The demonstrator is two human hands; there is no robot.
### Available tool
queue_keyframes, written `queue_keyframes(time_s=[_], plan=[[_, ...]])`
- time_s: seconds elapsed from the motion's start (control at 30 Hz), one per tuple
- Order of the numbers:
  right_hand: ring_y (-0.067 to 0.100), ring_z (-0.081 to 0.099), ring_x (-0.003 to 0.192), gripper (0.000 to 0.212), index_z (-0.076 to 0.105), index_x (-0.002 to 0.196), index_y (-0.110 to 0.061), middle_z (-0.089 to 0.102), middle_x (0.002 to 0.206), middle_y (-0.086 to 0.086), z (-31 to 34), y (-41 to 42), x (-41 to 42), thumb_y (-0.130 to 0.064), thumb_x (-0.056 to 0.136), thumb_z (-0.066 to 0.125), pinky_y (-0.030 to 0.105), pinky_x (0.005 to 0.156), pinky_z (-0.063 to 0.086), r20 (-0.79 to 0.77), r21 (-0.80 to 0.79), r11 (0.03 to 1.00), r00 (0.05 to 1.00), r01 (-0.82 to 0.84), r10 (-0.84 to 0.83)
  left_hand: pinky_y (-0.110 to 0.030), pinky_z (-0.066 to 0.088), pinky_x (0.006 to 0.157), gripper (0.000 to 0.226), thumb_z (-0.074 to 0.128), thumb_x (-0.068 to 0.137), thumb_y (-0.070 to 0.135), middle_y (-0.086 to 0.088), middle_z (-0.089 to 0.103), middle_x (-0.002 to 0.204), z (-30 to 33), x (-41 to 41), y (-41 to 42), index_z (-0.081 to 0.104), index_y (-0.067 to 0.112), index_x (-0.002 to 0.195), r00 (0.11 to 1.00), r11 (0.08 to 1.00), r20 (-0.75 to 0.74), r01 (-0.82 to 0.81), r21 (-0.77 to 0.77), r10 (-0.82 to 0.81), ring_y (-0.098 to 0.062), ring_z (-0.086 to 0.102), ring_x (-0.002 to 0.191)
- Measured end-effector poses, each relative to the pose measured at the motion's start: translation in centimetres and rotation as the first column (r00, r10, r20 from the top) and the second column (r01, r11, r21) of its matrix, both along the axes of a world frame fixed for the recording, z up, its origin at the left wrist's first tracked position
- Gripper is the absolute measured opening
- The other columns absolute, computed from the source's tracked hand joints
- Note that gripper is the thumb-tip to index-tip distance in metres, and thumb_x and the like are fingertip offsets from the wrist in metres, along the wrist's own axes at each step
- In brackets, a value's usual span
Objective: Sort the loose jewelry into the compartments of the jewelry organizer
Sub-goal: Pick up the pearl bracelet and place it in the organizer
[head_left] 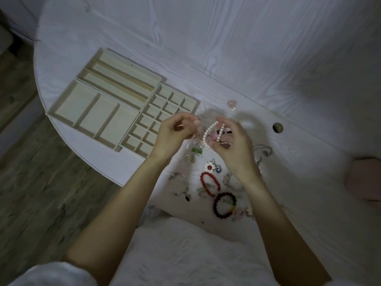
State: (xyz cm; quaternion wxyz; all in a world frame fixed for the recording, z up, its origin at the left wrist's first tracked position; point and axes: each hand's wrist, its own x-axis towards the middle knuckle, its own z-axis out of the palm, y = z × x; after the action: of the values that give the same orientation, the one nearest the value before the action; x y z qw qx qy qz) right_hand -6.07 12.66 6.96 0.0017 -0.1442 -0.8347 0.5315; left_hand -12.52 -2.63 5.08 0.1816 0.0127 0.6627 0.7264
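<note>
A white pearl bracelet (208,134) hangs between my two hands above the table. My right hand (233,147) holds it with curled fingers. My left hand (175,134) pinches something small and thin beside it; I cannot make out what. Both hands hover just right of the cream jewelry organizer (123,100), whose small-grid tray (162,112) lies under my left hand. Loose jewelry lies below: a red bead bracelet (210,183), a dark bead bracelet (224,205), a flower piece (210,167) and small charms.
The white round table (247,58) has its edge at the left, with wooden floor beyond. A round hole (277,127) sits right of my hands. A pink charm (232,104) lies behind them. A pink soft object (362,180) is at the right edge.
</note>
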Motion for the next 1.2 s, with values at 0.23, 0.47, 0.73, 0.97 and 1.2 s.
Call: queue_keyframes(time_s=[0.23,0.47,0.73,0.97,1.2], plan=[[0.004,0.061,0.095,0.044,0.055,0.124,-0.028,0.055,0.122,-0.015,0.0,4.7,2.6,-0.006,0.086,0.066,0.009,0.073,0.046,0.034,0.014,0.993,0.993,0.116,-0.116,-0.025,0.037,0.059,0.020,0.056,0.094,0.025,0.001,0.067,0.075,-5.2,1.2,3.4,0.068,0.013,0.085,0.871,0.539,0.019,0.321,-0.778,-0.490,-0.014,0.059,0.067],[0.007,0.064,0.097,0.041,0.061,0.114,-0.027,0.063,0.112,-0.017,1.6,3.3,1.1,0.002,0.086,0.063,0.022,0.079,0.052,0.031,-0.231,0.967,0.993,-0.106,0.116,-0.023,0.052,0.086,0.032,0.041,0.101,0.027,-0.005,0.066,0.117,-1.3,1.1,2.5,0.056,0.016,0.128,0.927,0.953,0.231,0.301,0.017,-0.297,-0.017,0.065,0.104],[0.015,0.067,0.083,0.024,0.057,0.101,-0.024,0.066,0.098,0.005,-2.6,-4.0,-4.2,-0.005,0.087,0.064,0.025,0.065,0.056,0.119,-0.205,0.965,0.974,-0.165,0.192,-0.024,0.053,0.069,0.017,0.063,0.087,0.003,-0.001,0.069,0.084,-2.8,1.2,-7.0,0.062,0.009,0.103,0.959,0.992,0.254,-0.125,-0.035,0.129,-0.011,0.066,0.073],[0.017,0.065,0.071,0.010,0.063,0.084,-0.016,0.061,0.072,-0.008,-7.3,-15.3,-11.5,-0.010,0.082,0.070,0.038,0.072,0.057,0.134,-0.015,0.916,0.907,-0.401,0.399,-0.019,0.053,0.068,0.006,0.070,0.084,0.008,0.006,0.068,0.083,-5.5,-0.3,-16.9,0.066,0.012,0.086,0.901,0.720,-0.271,-0.433,-0.543,0.338,-0.008,0.066,0.072],[0.021,0.055,0.091,0.008,0.069,0.089,-0.017,0.070,0.082,-0.001,-9.5,-19.4,-15.6,-0.023,0.083,0.070,0.031,0.082,0.041,0.096,0.478,0.681,0.804,-0.554,0.587,-0.030,0.050,0.069,0.010,0.066,0.084,0.011,-0.007,0.070,0.083,-7.9,-2.8,-19.6,0.070,0.010,0.093,0.923,0.388,-0.384,-0.350,-0.853,-0.013,-0.024,0.064,0.072]])
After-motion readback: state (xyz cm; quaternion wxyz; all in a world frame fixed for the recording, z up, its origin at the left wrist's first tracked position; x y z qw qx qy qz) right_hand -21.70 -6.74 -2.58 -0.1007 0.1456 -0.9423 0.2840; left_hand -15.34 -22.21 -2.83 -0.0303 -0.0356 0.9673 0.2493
